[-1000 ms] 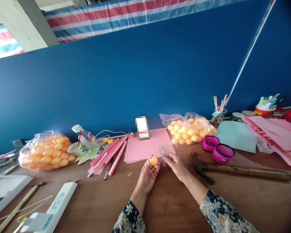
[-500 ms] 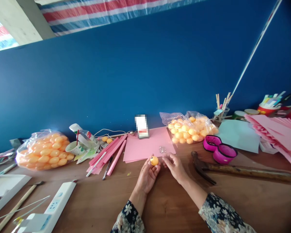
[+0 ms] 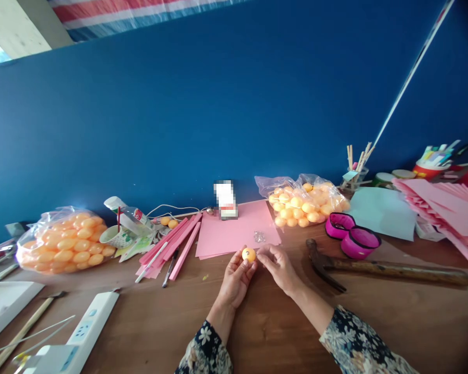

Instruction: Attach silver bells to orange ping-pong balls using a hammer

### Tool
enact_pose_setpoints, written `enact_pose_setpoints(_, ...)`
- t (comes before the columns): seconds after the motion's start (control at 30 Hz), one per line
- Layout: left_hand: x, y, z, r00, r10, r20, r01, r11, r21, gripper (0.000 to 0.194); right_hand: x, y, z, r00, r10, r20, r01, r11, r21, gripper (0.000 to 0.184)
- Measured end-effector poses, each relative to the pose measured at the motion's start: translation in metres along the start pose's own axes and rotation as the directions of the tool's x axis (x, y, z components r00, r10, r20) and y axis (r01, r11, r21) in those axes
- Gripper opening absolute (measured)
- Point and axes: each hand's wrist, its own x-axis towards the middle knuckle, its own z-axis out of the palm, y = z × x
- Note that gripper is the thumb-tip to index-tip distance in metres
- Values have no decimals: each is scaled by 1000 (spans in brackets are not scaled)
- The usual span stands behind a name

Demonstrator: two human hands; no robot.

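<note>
Lower centre: left hand (image 3: 236,280) pinches orange ball (image 3: 248,255), seemingly mid-work; right hand (image 3: 282,267) bunches fingertips, contents unclear; clear pieces (image 3: 259,237) look unused.

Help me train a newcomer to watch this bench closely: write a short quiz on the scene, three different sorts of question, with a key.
1. Which hand holds the orange ball?
2. True or false: the power strip lies farther left than the large hammer.
3. Fill in the colour: the little shiny heap lies on ____ paper.

Key: 1. The left hand. 2. True. 3. Pink.
</note>
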Motion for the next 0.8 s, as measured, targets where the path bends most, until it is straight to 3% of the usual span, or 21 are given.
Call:
enact_pose_setpoints(0.2,-1,0,1,1000,2,30,-2,1000,5,41,-3,2,3,1000,-21,-4,21,1000,16,12)
enact_pose_setpoints(0.4,0,0,-2,1000,-6,-10,6,998,-57,27,-4,-2,2,999,-39,25,40,998,-46,12)
enact_pose_setpoints(0.8,-1,4,0,1000,-30,5,30,997,-72,26,-5,-5,4,998,-61,22,62,996,-60,11)
